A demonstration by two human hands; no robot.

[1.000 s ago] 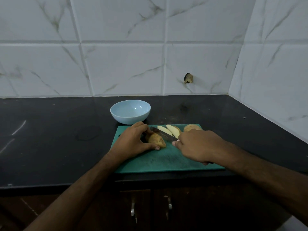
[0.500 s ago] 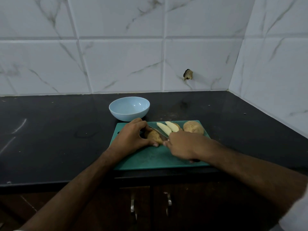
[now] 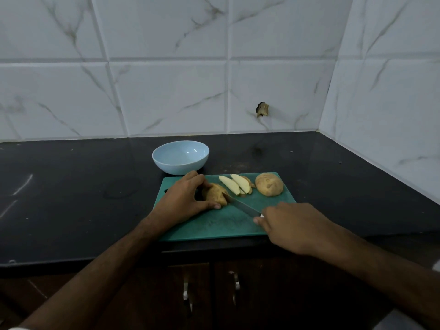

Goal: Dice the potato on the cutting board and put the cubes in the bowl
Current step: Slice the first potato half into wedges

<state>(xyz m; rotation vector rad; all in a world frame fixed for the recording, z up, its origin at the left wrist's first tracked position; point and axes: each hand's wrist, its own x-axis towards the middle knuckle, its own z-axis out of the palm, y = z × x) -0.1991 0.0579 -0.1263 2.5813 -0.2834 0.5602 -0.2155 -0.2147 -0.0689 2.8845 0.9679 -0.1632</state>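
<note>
Potato piece sits skin-up on the left-centre of the green cutting board, w/ the left hand curled over it, fingers behind and thumb in front, grip clamped on the piece. Knife blade runs diagonally from the piece's right edge toward the right hand, which is wrapped round the handle; handle itself mostly hidden under the fingers, grip closed on it. Just right of the held piece, toward the board's far edge, lie a few pale slices, overlapping, cut faces up. Right of those, a potato half rests dome-up near the board's far right corner, apart from the slices. Light blue bowl stands on the black counter just behind the board's far left part, nothing in it. Board lies at the counter's front edge. White marble-look tiles behind and to the right; dark cabinet doors w/ metal handles below.
</note>
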